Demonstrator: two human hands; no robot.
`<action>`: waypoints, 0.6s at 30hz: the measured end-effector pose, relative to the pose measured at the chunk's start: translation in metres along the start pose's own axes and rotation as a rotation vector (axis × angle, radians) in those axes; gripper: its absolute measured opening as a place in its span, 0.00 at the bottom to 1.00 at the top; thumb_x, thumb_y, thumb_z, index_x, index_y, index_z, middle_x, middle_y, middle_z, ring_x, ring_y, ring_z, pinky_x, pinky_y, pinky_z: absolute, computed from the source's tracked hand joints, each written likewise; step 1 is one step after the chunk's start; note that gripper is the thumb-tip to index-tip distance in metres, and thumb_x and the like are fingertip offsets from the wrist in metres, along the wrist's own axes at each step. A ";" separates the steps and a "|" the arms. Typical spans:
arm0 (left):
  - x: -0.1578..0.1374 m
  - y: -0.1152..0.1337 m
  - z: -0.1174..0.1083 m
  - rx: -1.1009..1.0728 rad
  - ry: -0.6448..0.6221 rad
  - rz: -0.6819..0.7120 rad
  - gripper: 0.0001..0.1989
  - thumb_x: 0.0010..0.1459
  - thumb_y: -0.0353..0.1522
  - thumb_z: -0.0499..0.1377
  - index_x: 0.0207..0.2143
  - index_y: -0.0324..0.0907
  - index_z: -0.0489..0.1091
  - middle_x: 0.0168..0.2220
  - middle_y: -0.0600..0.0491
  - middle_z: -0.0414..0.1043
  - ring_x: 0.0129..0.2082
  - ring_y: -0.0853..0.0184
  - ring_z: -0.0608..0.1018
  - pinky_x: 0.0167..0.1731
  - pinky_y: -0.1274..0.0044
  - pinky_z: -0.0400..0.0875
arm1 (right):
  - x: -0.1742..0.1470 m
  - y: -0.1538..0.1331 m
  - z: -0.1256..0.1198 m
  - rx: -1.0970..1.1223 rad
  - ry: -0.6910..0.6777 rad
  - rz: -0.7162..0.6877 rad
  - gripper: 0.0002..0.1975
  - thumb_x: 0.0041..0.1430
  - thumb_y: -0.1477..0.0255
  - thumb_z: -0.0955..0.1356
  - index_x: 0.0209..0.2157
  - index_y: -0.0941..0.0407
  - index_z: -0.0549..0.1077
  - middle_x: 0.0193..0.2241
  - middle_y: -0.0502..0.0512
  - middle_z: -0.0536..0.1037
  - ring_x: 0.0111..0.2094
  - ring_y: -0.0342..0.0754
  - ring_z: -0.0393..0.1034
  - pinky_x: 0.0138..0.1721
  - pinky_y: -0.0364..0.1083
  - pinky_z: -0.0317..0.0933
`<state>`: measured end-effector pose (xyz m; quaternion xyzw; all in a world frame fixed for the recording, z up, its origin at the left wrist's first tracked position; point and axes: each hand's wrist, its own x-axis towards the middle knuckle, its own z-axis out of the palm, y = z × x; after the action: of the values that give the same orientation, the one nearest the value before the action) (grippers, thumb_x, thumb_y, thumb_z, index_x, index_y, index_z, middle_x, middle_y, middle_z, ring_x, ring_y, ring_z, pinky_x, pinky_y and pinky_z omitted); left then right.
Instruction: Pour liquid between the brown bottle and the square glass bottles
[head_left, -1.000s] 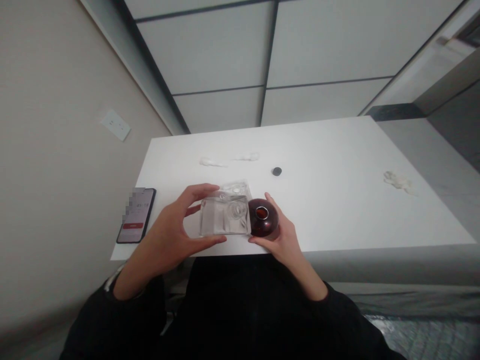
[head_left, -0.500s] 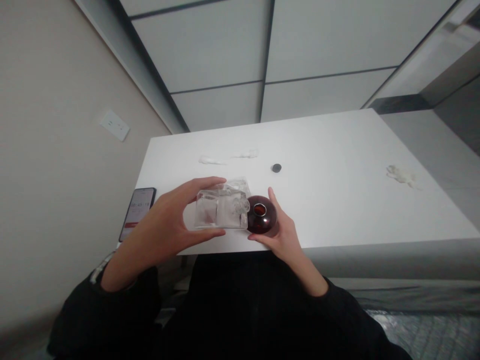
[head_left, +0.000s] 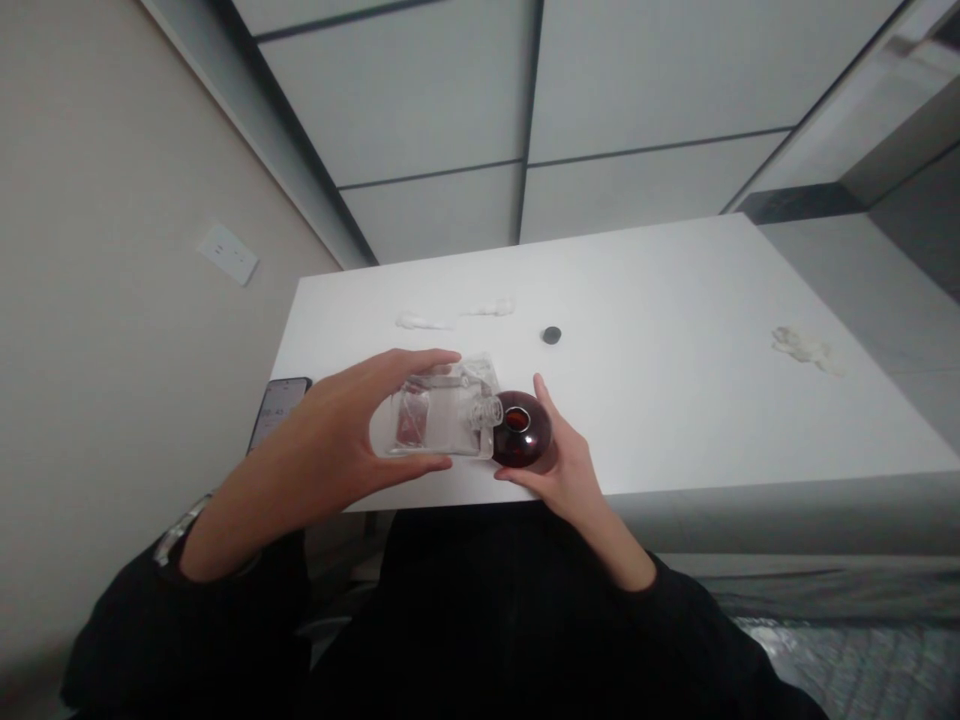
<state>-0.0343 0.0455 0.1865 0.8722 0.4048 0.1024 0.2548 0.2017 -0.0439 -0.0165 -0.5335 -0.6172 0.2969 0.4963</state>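
My left hand (head_left: 341, 425) grips a clear square glass bottle (head_left: 442, 420) between thumb and fingers. The bottle is tilted over, its threaded neck pointing right toward a round dark-red glass bottle (head_left: 523, 445). My right hand (head_left: 566, 462) is wrapped around the red bottle, which stands upright with its round mouth uncovered. The clear neck is beside the red bottle's mouth; whether they touch I cannot tell. Behind the clear bottle shows another clear, square-edged piece (head_left: 480, 370), partly hidden. A small dark round cap (head_left: 552, 335) lies on the white table (head_left: 675, 400) beyond my right hand.
Two whitish, thin-ended pieces (head_left: 424, 321) lie toward the back of the table. A crumpled pale tissue or wipe (head_left: 804, 348) is at the far right. At the left edge a phone (head_left: 279, 408) is partly covered by my left forearm. Cabinet panels (head_left: 435, 100) rise behind.
My left hand has tipped the clear bottle a bit further, its neck now slightly farther right. My left forearm has swung lower left and covers more of the phone. My right hand holds still.
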 end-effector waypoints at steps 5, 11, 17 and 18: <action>0.005 0.004 -0.002 0.016 -0.016 -0.008 0.37 0.59 0.55 0.68 0.66 0.51 0.72 0.64 0.48 0.78 0.63 0.48 0.80 0.68 0.56 0.74 | 0.001 -0.002 0.000 -0.010 -0.002 -0.002 0.66 0.51 0.48 0.81 0.80 0.48 0.46 0.62 0.63 0.81 0.58 0.64 0.80 0.60 0.62 0.74; 0.009 0.008 -0.005 0.056 -0.034 0.003 0.36 0.59 0.53 0.68 0.66 0.52 0.72 0.64 0.49 0.78 0.62 0.49 0.80 0.68 0.57 0.72 | 0.002 -0.002 -0.001 -0.027 -0.009 -0.006 0.66 0.50 0.48 0.82 0.80 0.47 0.47 0.65 0.63 0.78 0.63 0.66 0.77 0.63 0.64 0.72; 0.012 0.012 -0.009 0.075 -0.051 0.014 0.35 0.58 0.52 0.69 0.65 0.55 0.73 0.63 0.51 0.79 0.63 0.48 0.80 0.69 0.57 0.71 | 0.002 -0.002 -0.001 -0.025 0.002 -0.038 0.66 0.52 0.49 0.82 0.80 0.46 0.45 0.67 0.63 0.77 0.63 0.66 0.76 0.63 0.64 0.72; 0.012 0.013 -0.010 0.076 -0.052 0.018 0.34 0.58 0.52 0.69 0.65 0.55 0.73 0.64 0.52 0.79 0.63 0.48 0.80 0.69 0.58 0.71 | 0.002 -0.002 -0.001 -0.027 0.002 -0.036 0.66 0.51 0.49 0.82 0.80 0.46 0.45 0.67 0.64 0.76 0.63 0.66 0.76 0.63 0.64 0.72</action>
<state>-0.0218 0.0515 0.2011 0.8873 0.3936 0.0663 0.2309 0.2019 -0.0423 -0.0136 -0.5292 -0.6302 0.2789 0.4949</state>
